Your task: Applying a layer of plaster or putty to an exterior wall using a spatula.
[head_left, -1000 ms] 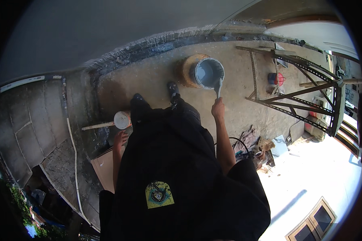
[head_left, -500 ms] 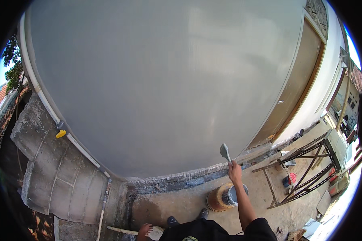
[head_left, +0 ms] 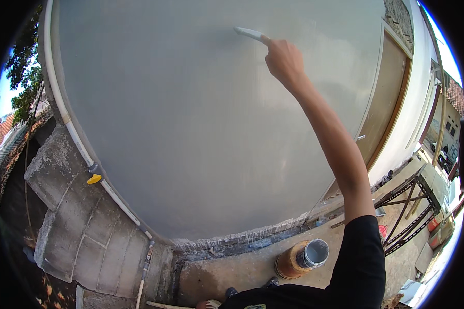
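My right hand point(head_left: 285, 61) is raised high in front of the grey wall point(head_left: 191, 134), closed around the handle of a paintbrush point(head_left: 250, 34). The brush's bristle end, coated pale grey, points left at the upper wall; whether it touches the surface I cannot tell. At the bottom edge, my left hand point(head_left: 205, 305) is mostly cut off beside a pale object point(head_left: 214, 304), and its fingers barely show. Below the wall, a bucket point(head_left: 316, 252) with grey liquid inside sits on a brown, drum-like stand point(head_left: 287, 261).
A white pipe with a yellow valve handle point(head_left: 94, 179) runs down the wall's left edge, beside a grey block wall point(head_left: 82, 226). To the right are a brown door point(head_left: 381, 98) and a dark metal frame point(head_left: 412, 216). A pale pole point(head_left: 165, 305) lies near my feet.
My right hand has lifted the paintbrush from above the bucket up and left to the upper wall. My left hand has slipped lower, almost out of the picture.
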